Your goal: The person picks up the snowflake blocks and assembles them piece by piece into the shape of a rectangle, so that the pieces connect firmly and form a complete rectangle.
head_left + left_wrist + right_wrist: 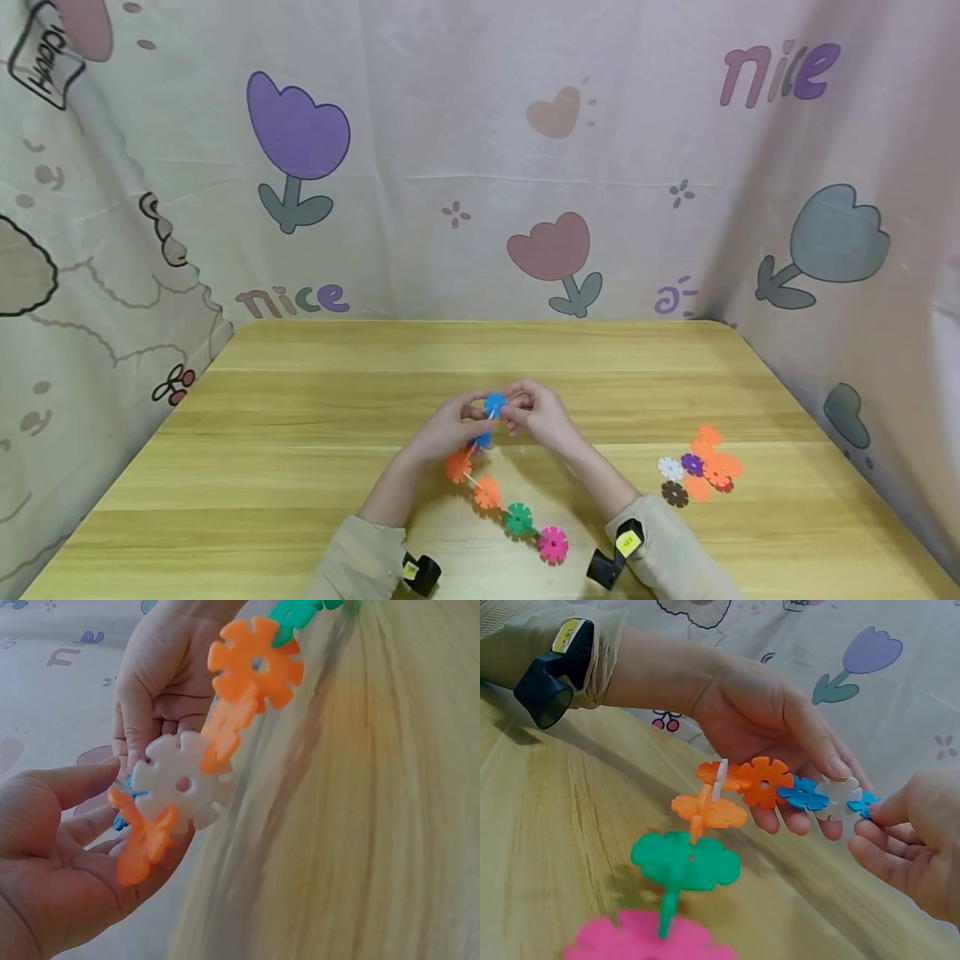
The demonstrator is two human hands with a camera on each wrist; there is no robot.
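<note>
A chain of interlocking flower-shaped plastic discs runs from my hands back toward the near table edge. My left hand (pixel 448 429) pinches the white disc (pixel 837 798) near the far end, thumb on top and fingers beneath. My right hand (pixel 546 419) grips the end blue disc (pixel 865 805) between thumb and fingertips, right against the white one. Behind them come another blue disc (pixel 803 793), an orange disc (pixel 765 783) and more orange ones with a white piece between. Green discs (pixel 518 519) and a pink disc (pixel 553 545) form the near end, low over the wood.
On the right of the wooden table (pixel 300 467) lies a loose group of discs: several orange ones (pixel 717 472), a white one (pixel 671 468), a purple one (pixel 692 464) and a dark brown one (pixel 674 494). A printed curtain (pixel 420 125) surrounds the table's back and sides.
</note>
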